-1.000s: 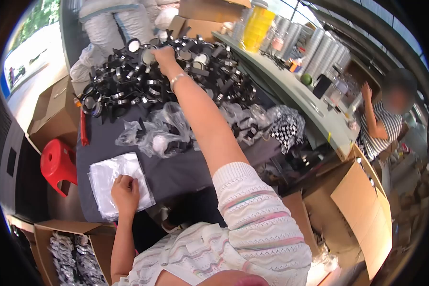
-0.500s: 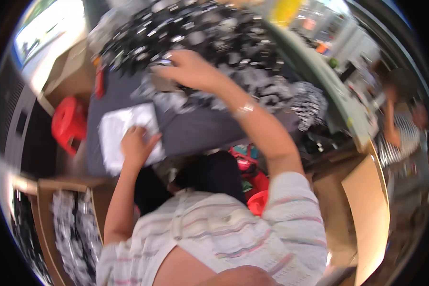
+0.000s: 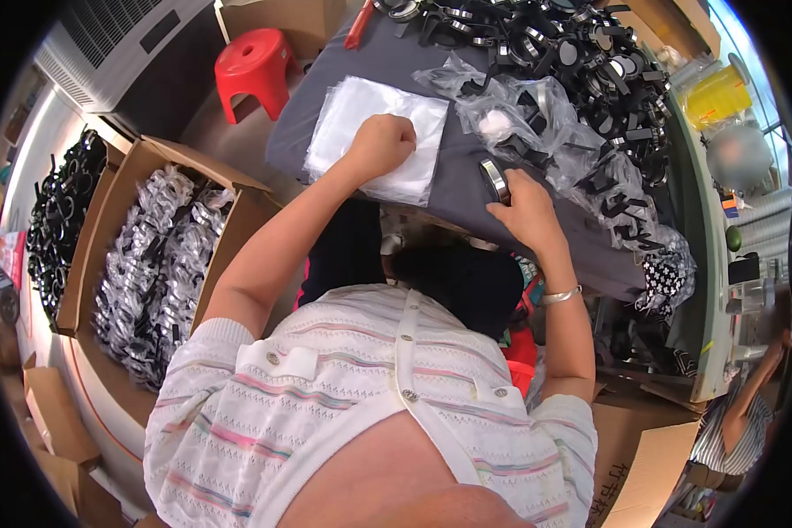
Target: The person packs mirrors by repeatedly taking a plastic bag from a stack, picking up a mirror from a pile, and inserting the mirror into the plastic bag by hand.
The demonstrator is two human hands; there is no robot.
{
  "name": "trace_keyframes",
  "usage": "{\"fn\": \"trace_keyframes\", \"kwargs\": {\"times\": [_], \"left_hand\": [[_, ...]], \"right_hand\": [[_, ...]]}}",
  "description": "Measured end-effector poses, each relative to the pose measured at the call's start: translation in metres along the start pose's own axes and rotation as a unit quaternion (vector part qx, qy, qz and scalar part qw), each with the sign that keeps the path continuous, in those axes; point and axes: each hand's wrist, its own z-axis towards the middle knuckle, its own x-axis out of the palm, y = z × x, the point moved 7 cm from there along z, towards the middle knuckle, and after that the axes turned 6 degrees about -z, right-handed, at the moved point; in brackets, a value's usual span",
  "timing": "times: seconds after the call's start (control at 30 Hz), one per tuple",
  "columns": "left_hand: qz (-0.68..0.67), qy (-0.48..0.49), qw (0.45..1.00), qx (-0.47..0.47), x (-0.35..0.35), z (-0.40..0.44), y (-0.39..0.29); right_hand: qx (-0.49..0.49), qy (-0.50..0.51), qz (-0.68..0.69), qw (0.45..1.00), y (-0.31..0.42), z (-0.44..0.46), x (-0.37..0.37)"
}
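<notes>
My left hand (image 3: 381, 148) rests over a stack of clear plastic bags (image 3: 334, 132) on the table, its fingers curled closed. Whether a bag is pinched under them is hidden. Just above the table's front edge, my right hand (image 3: 528, 209) grips a round black piece with a silver rim (image 3: 495, 181), held tilted on edge. Beyond it, similar black pieces wrapped in clear plastic (image 3: 546, 114) lie in a loose row. A big heap of unwrapped black round pieces (image 3: 581, 57) covers the far right of the table.
An open carton (image 3: 224, 172) of wrapped pieces stands at left, beside another pile of black pieces (image 3: 62, 211). A red stool (image 3: 253, 66) is behind the table's left side. At right are a yellow container (image 3: 717, 92), an opened carton (image 3: 642, 475) and another person's arm (image 3: 752, 392).
My right hand has come back from the heap toward the table's front edge, with the black piece in it. My left hand has curled its fingers on the bags. The view has turned.
</notes>
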Motion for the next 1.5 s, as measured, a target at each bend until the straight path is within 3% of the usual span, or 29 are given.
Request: {"fn": "trace_keyframes", "kwargs": {"times": [0.1,0.2,0.3,0.4,0.5,0.63,0.8,0.93,1.03,1.07,1.1,1.13,1.2,1.23,1.27,1.37,1.5], "left_hand": [[0.036,-0.005,0.999,-0.03,0.0,0.005,-0.001],[0.093,-0.042,0.995,-0.006,0.001,0.013,0.001],[0.12,-0.018,0.991,-0.055,0.005,0.016,0.0],[0.14,-0.024,0.989,-0.046,0.006,0.017,-0.003],[0.072,-0.032,0.995,-0.059,0.0,0.018,0.007],[-0.004,-0.022,0.999,-0.047,0.003,0.017,0.014],[0.029,0.008,0.998,-0.061,0.004,0.012,0.002],[0.036,0.014,0.999,-0.039,0.006,0.009,0.001],[-0.009,-0.042,0.999,0.024,-0.015,-0.005,-0.024],[-0.001,-0.056,0.996,0.063,-0.027,-0.013,-0.045],[-0.131,-0.045,0.989,0.043,-0.037,-0.022,-0.063],[-0.298,0.01,0.954,0.032,-0.045,-0.033,-0.094],[-0.428,0.11,0.892,0.097,-0.064,-0.06,-0.161],[-0.434,0.136,0.878,0.151,-0.074,-0.074,-0.19],[-0.465,0.165,0.832,0.252,-0.08,-0.084,-0.214],[-0.587,0.253,0.675,0.368,-0.079,-0.105,-0.249],[-0.588,0.278,0.664,0.369,-0.079,-0.119,-0.264]], "right_hand": [[-0.057,-0.039,-0.032,0.997,-0.003,-0.006,0.009],[-0.029,-0.028,-0.027,0.999,-0.005,-0.008,0.01],[-0.004,-0.001,-0.009,1.0,-0.007,-0.005,0.009],[-0.013,-0.024,0.089,0.996,-0.016,0.003,0.012],[0.018,-0.028,0.254,0.966,-0.013,0.01,0.005],[-0.006,-0.044,0.344,0.938,0.001,0.038,0.009],[-0.033,-0.024,0.398,0.917,0.035,0.081,0.014],[-0.06,-0.033,0.265,0.962,0.035,0.12,0.033],[0.016,0.088,0.364,0.927,0.024,0.124,0.061],[0.009,0.056,0.385,0.921,0.02,0.124,0.062],[0.015,0.066,0.409,0.91,0.022,0.122,0.059],[0.006,0.05,0.39,0.92,0.023,0.12,0.054],[-0.009,0.044,0.388,0.921,0.024,0.119,0.055],[-0.015,0.05,0.406,0.913,0.02,0.121,0.059],[0.008,0.061,0.401,0.914,0.018,0.122,0.061],[0.024,0.063,0.389,0.919,0.019,0.121,0.061],[0.04,0.071,0.385,0.919,0.018,0.12,0.061]]}}
